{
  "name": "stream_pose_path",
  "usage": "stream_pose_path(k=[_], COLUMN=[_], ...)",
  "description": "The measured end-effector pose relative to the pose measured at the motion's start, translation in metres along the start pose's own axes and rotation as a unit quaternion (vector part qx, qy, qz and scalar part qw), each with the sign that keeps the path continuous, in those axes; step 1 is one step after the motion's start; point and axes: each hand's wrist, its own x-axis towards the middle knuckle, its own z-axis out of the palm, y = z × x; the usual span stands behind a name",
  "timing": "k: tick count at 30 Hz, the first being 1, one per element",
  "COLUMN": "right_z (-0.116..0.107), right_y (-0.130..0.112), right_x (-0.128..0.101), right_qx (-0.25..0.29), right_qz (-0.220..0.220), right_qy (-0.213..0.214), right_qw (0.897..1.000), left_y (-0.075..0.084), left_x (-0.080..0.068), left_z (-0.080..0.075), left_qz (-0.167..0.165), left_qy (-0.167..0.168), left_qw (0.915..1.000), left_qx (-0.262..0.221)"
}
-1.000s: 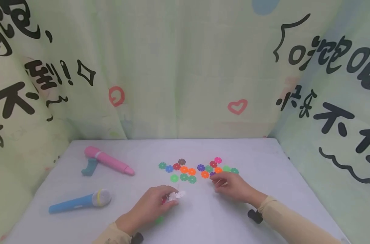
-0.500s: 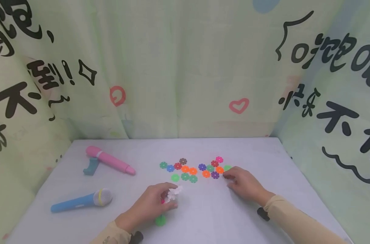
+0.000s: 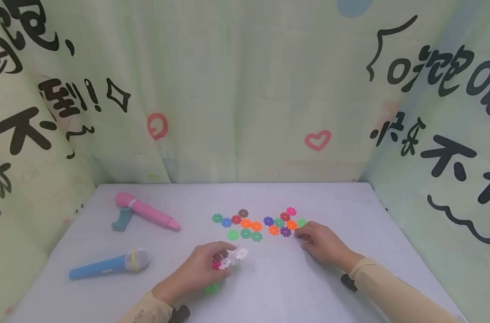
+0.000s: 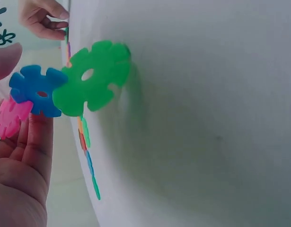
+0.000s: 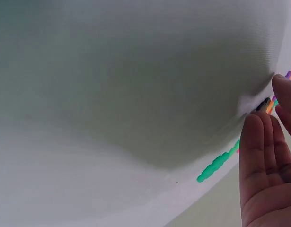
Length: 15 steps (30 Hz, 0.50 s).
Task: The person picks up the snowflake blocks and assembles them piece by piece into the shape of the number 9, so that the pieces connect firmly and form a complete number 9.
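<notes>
My left hand point(image 3: 222, 256) holds a small cluster of joined flower-shaped discs just above the white table point(image 3: 269, 287). White discs point(image 3: 237, 255) stick out past the fingers, and a pink one point(image 3: 216, 265) and a green one point(image 3: 211, 288) sit lower. In the left wrist view the left hand point(image 4: 17, 94) grips linked green point(image 4: 91, 78), blue point(image 4: 35, 90) and pink point(image 4: 10, 116) discs. My right hand point(image 3: 299, 233) rests at the right end of a row of loose coloured discs point(image 3: 254, 224). In the right wrist view the right hand point(image 5: 270, 101) pinches a dark disc point(image 5: 262, 104).
A pink toy microphone point(image 3: 145, 211) with a teal stand point(image 3: 120, 219) lies at the back left. Nearer on the left lies a blue toy microphone point(image 3: 107, 264). Printed cloth walls point(image 3: 245, 89) enclose the table on three sides. A teal disc point(image 5: 218, 163) lies under my right palm.
My right hand has slid right along the row, from the purple disc to its right end. My left hand has turned the cluster slightly, so the white discs point further right.
</notes>
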Motion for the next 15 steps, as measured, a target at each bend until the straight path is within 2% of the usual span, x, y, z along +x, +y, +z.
stream_pose_path(k=[6, 15], right_z=[0.0008, 0.0002], right_y=[0.0024, 0.0044], right_x=[-0.0017, -0.0016], right_qx=[-0.006, 0.013], right_qz=[0.002, 0.001], right_qy=[0.012, -0.009], right_qw=[1.0, 1.0], left_y=[0.0004, -0.0031], left_x=[0.0017, 0.0028], left_z=[-0.0016, 0.0005], left_qz=[-0.027, -0.028], left_qy=[-0.013, -0.006], left_qw=[0.9993, 0.9994], left_qx=[-0.024, -0.021])
